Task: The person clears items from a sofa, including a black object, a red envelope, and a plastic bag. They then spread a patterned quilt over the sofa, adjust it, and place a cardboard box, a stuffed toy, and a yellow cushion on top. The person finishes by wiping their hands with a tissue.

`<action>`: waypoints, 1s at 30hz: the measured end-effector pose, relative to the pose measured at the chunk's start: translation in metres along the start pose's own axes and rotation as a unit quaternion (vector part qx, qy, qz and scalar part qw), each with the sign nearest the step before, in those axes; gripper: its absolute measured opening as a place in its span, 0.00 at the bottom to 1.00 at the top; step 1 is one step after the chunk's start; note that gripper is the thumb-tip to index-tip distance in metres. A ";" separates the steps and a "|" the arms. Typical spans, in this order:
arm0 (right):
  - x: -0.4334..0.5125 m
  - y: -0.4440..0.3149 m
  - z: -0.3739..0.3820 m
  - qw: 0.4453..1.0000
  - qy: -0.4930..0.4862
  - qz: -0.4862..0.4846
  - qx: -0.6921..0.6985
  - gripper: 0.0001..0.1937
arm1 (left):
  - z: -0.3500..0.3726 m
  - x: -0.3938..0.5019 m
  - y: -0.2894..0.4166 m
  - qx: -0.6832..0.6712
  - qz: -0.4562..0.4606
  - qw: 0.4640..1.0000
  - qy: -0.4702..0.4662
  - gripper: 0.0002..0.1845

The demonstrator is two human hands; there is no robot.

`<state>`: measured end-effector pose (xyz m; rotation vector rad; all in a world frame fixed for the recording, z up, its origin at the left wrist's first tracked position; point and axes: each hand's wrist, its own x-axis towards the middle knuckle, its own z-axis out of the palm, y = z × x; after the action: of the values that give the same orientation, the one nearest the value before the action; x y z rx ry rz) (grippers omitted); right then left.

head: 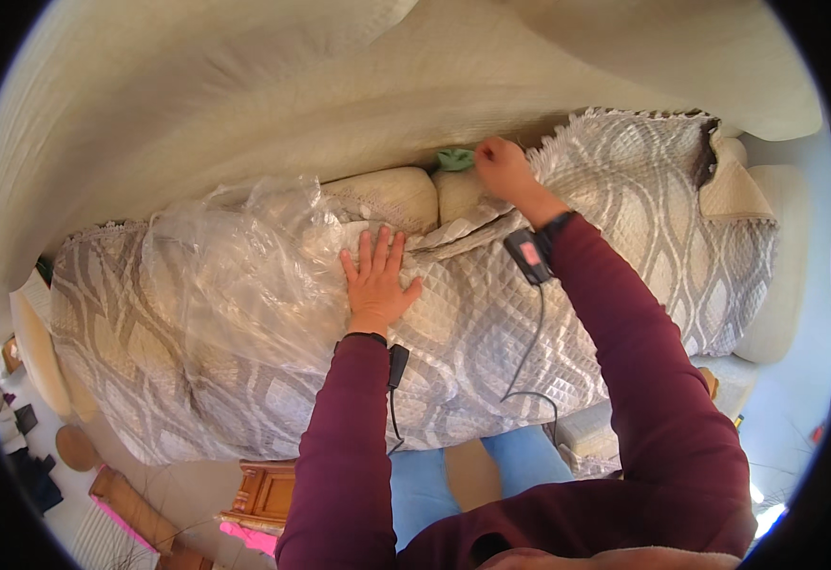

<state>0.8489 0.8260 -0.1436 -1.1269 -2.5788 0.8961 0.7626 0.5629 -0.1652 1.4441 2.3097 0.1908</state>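
Observation:
My left hand (378, 286) lies flat with its fingers spread, pressing on the quilted grey-and-cream sofa cover (486, 320) beside a crumpled sheet of clear plastic (244, 263). Farther back, the fingers of my right hand (506, 172) are curled at a green cloth (456, 159), which pokes out where the seat meets the sofa's backrest (444, 85). Between my hands the cover is folded forward, and the beige seat cushions (394, 196) show bare there. My right fingertips are partly hidden by the hand itself.
A black strap device with a cable sits on each wrist. The cover's far right corner (736, 189) is turned over, short of the sofa's armrest (771, 285). Wooden furniture (265, 491) with pink fabric (248, 536) stands behind at lower left, near a round wooden stool (77, 447).

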 end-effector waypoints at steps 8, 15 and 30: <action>-0.072 -0.021 -0.088 0.826 0.034 0.136 0.546 0.07 | -0.039 0.004 0.017 0.025 -0.017 0.997 -0.072 0.46; -0.139 -0.099 -0.163 0.866 -0.068 0.025 0.494 0.07 | -0.134 -0.003 0.100 0.004 0.003 1.000 0.024 0.47; -0.216 -0.218 -0.275 0.706 -0.145 0.046 0.691 0.03 | -0.263 -0.098 0.107 -0.552 0.048 0.825 0.109 0.20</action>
<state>0.9750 0.6801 0.2209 -0.5623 -1.1288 2.4574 0.7812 0.5505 0.1339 0.8941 1.6557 1.4949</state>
